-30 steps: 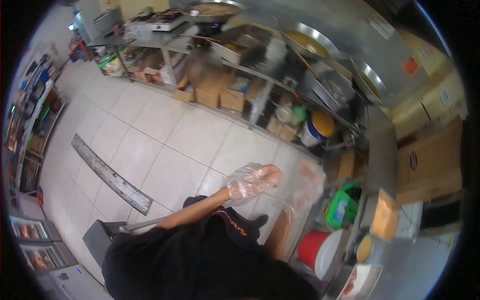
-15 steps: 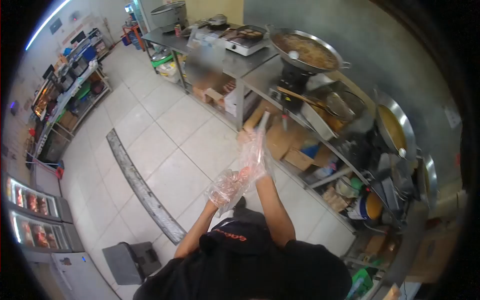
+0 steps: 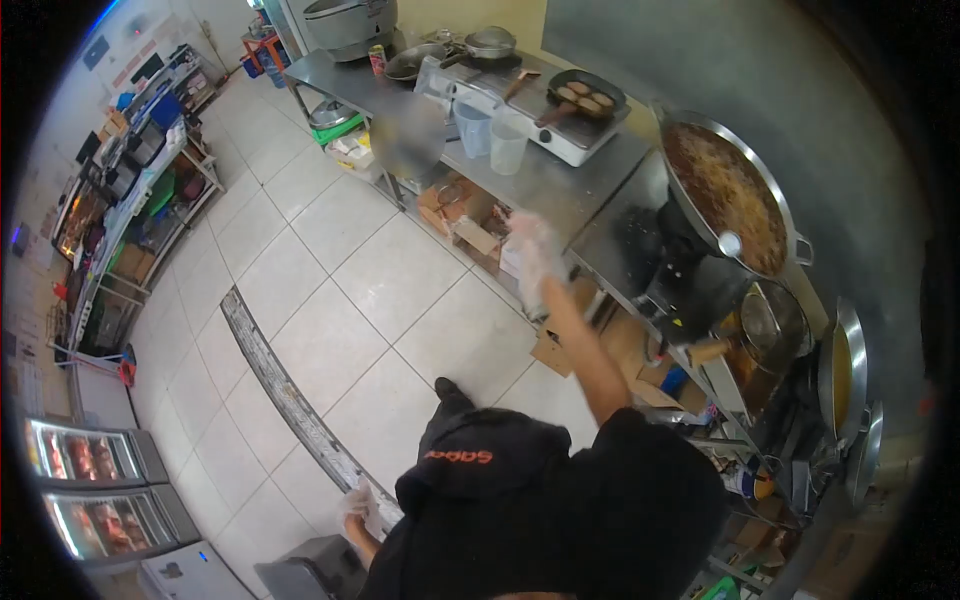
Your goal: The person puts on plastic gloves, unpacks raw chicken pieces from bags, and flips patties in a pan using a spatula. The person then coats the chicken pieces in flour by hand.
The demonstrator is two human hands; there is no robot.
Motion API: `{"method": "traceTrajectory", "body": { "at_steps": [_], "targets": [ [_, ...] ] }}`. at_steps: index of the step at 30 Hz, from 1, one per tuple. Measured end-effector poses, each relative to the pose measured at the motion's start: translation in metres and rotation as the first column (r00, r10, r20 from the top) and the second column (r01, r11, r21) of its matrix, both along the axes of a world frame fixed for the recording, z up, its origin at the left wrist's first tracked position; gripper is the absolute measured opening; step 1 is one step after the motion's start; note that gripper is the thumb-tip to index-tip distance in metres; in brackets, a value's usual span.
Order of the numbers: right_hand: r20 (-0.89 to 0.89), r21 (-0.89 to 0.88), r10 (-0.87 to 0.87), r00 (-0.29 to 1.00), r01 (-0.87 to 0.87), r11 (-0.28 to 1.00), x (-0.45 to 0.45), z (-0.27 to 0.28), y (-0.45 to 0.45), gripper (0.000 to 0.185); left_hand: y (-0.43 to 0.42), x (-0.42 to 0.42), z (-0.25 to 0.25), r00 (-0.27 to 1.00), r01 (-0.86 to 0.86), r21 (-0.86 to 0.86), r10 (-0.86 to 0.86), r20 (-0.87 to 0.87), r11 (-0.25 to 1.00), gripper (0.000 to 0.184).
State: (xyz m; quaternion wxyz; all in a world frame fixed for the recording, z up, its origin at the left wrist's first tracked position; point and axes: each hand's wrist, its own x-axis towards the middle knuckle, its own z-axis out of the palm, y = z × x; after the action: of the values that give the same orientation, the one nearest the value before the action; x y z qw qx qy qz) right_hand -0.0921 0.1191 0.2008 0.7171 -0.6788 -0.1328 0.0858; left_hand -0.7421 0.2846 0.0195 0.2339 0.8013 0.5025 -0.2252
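Observation:
My right hand (image 3: 537,250), in a loose clear plastic glove, reaches up beside the front edge of the steel counter (image 3: 560,190). Motion blurs its fingers, and no held object can be made out. Low on the other side of my body is my left hand (image 3: 362,504), also in clear plastic, near the grey bin (image 3: 315,570) and over the end of the floor grate (image 3: 290,400). Its fingers are too small to read. Two plastic jugs (image 3: 508,146) stand on the counter beside a white stove (image 3: 572,140), where a square pan (image 3: 588,97) holds several round patties.
A large wok (image 3: 728,195) of bubbling oil sits on a burner to the right, with a strainer (image 3: 760,318) and another wok (image 3: 842,370) beyond. Cardboard boxes (image 3: 470,225) fill the shelf below. Display fridges (image 3: 90,455) stand at lower left.
My hands were together in front of me and have moved apart, the right up towards the counter, the left down beside my body. The view has shifted towards the stove and the oil wok.

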Motion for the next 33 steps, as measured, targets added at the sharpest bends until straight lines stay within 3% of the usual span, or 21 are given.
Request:
{"method": "traceTrajectory", "body": {
  "at_steps": [1, 3, 5, 7, 10, 12, 13, 14, 15, 16, 18, 19, 20, 22, 23, 25, 26, 29, 30, 31, 33],
  "targets": [
    [-0.126, -0.018, -0.113, 0.986, 0.112, 0.994, 0.022, 0.023, 0.011, 0.031, 0.029, 0.014, 0.007, 0.997, -0.046, -0.028, 0.044, -0.062, 0.999, 0.053],
    [0.247, -0.153, -0.178, 0.953, 0.219, 0.964, 0.104, 0.036, 0.031, 0.039, 0.096, 0.061, 0.024, 0.992, -0.036, -0.017, 0.033, -0.125, 0.999, 0.056],
    [0.163, -0.331, -0.275, 0.948, 0.315, 0.889, 0.192, 0.058, 0.064, 0.036, 0.170, 0.132, 0.050, 0.991, 0.073, 0.076, -0.064, -0.117, 0.994, 0.060],
    [0.348, -0.586, -0.176, 0.921, 0.361, 0.725, 0.251, 0.090, 0.091, 0.038, 0.240, 0.228, 0.092, 0.987, 0.158, 0.189, -0.151, -0.051, 0.969, 0.064],
    [0.411, -0.661, -0.096, 0.907, 0.368, 0.654, 0.355, 0.083, 0.146, 0.032, 0.298, 0.388, 0.184, 0.948, 0.138, 0.205, -0.189, 0.255, 0.969, 0.065],
    [0.282, -0.932, 0.466, 0.839, 0.355, -0.076, 0.451, 0.040, 0.178, 0.036, 0.311, 0.470, 0.222, 0.835, 0.100, 0.248, -0.217, 0.506, 0.964, 0.059],
    [0.273, -0.934, 0.472, 0.839, 0.348, -0.078, 0.489, 0.027, 0.192, 0.036, 0.312, 0.509, 0.226, 0.814, 0.067, 0.235, -0.189, 0.549, 0.970, 0.057],
    [0.312, -0.950, 0.249, 0.917, 0.295, 0.101, 0.519, 0.008, 0.203, 0.037, 0.314, 0.548, 0.230, 0.790, 0.035, 0.220, -0.162, 0.591, 0.975, 0.056],
    [0.271, -0.925, 0.009, 0.962, 0.258, 0.278, 0.531, -0.019, 0.210, 0.038, 0.320, 0.576, 0.222, 0.797, -0.058, 0.007, 0.042, 0.602, 0.998, 0.057],
    [0.245, -0.931, 0.011, 0.969, 0.233, 0.281, 0.527, -0.017, 0.218, 0.038, 0.328, 0.598, 0.216, 0.778, -0.152, -0.191, 0.236, 0.581, 0.970, 0.060],
    [0.039, -0.876, -0.259, 0.965, 0.157, 0.456, 0.493, 0.029, 0.234, 0.041, 0.342, 0.628, 0.173, 0.809, 0.041, -0.175, 0.070, 0.584, 0.984, 0.061],
    [0.058, -0.959, 0.024, 0.998, 0.050, 0.279, 0.519, 0.004, 0.230, 0.041, 0.336, 0.652, 0.178, 0.896, 0.062, -0.183, 0.026, 0.444, 0.981, 0.062],
    [0.041, -0.962, 0.009, 0.999, 0.037, 0.272, 0.535, -0.002, 0.233, 0.041, 0.326, 0.678, 0.184, 0.954, 0.083, -0.200, -0.020, 0.298, 0.976, 0.064],
    [-0.169, -0.892, -0.222, 0.960, -0.053, 0.448, 0.552, -0.014, 0.238, 0.037, 0.319, 0.711, 0.194, 0.955, 0.101, -0.306, -0.006, 0.298, 0.947, 0.065],
    [-0.173, -0.897, -0.257, 0.951, -0.044, 0.440, 0.552, -0.007, 0.239, 0.037, 0.322, 0.732, 0.198, 0.947, 0.117, -0.395, 0.017, 0.320, 0.911, 0.067],
    [-0.258, -0.774, -0.442, 0.859, 0.090, 0.627, 0.552, 0.008, 0.235, 0.031, 0.337, 0.774, 0.201, 0.953, 0.213, -0.358, -0.112, 0.283, 0.909, 0.068],
    [-0.251, -0.787, -0.484, 0.838, 0.114, 0.606, 0.568, -0.013, 0.228, 0.031, 0.342, 0.795, 0.201, 0.947, 0.277, -0.311, -0.203, 0.251, 0.909, 0.069],
    [-0.090, -0.904, -0.153, 0.984, -0.016, 0.428, 0.591, -0.048, 0.199, 0.030, 0.358, 0.868, 0.227, 0.863, 0.491, -0.254, -0.426, 0.272, 0.833, 0.057],
    [-0.040, -0.794, -0.291, 0.956, 0.146, 0.589, 0.559, -0.004, 0.199, 0.033, 0.365, 0.888, 0.234, 0.827, 0.540, -0.254, -0.450, 0.336, 0.802, 0.051],
    [-0.012, -0.643, -0.422, 0.906, 0.317, 0.697, 0.529, 0.039, 0.198, 0.035, 0.377, 0.898, 0.216, 0.780, 0.527, -0.391, -0.245, 0.576, 0.754, 0.038],
    [0.197, -0.742, -0.449, 0.871, 0.432, 0.513, 0.501, 0.098, 0.174, 0.039, 0.362, 0.934, 0.263, 0.778, 0.565, -0.553, -0.173, 0.604, 0.612, 0.035]
  ]
}}
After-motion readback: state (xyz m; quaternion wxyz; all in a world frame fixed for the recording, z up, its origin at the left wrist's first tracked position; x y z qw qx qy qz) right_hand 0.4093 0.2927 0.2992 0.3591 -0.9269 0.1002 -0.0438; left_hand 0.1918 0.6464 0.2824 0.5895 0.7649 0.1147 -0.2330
